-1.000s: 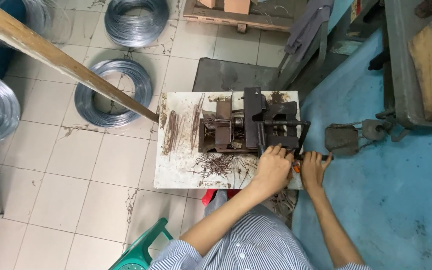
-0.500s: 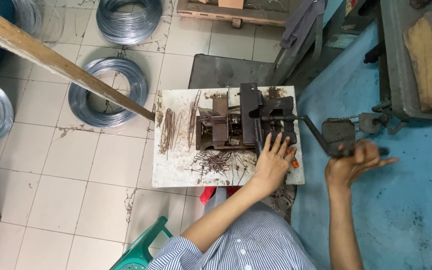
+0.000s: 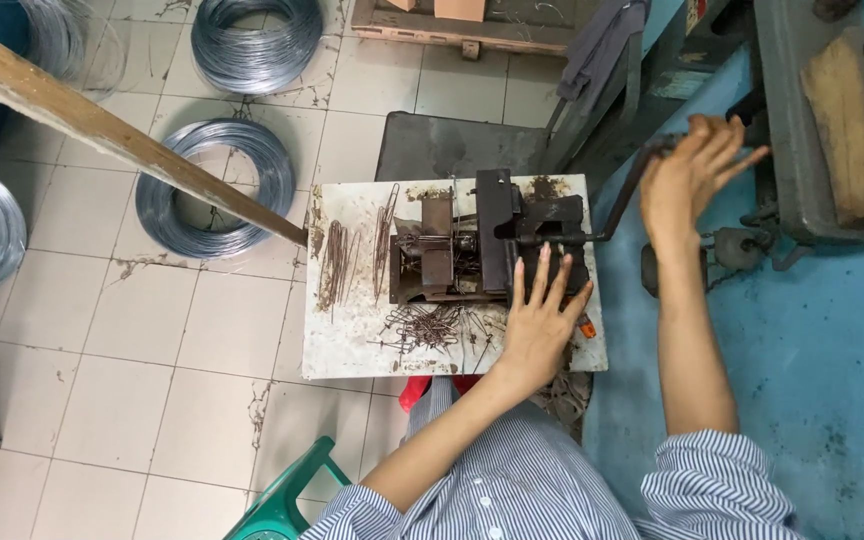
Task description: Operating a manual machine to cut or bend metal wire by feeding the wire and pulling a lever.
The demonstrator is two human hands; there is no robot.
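We have our left hand lying flat on the dark iron bending machine, fingers spread wide and holding nothing, its fingertips just beside the crank shaft. Our right hand is up at two o'clock from the machine, closed loosely around the end of the crank handle, with some fingers sticking out straight.

The risk, as we judge it, is a pinch: the left fingertips lie close to moving iron, and a turn of the handle could catch them. The loose grip on the right could also slip off the handle.

The machine sits in the middle of a small white bench, its top stained and rust-marked. Thin bent wire pieces lie tangled at six o'clock from the machine, and straighter rusty rods lie at nine o'clock. Shiny grey wire coils rest on the pale tiled floor, well apart from the bench. A rough wooden beam slants across toward the bench's left edge.
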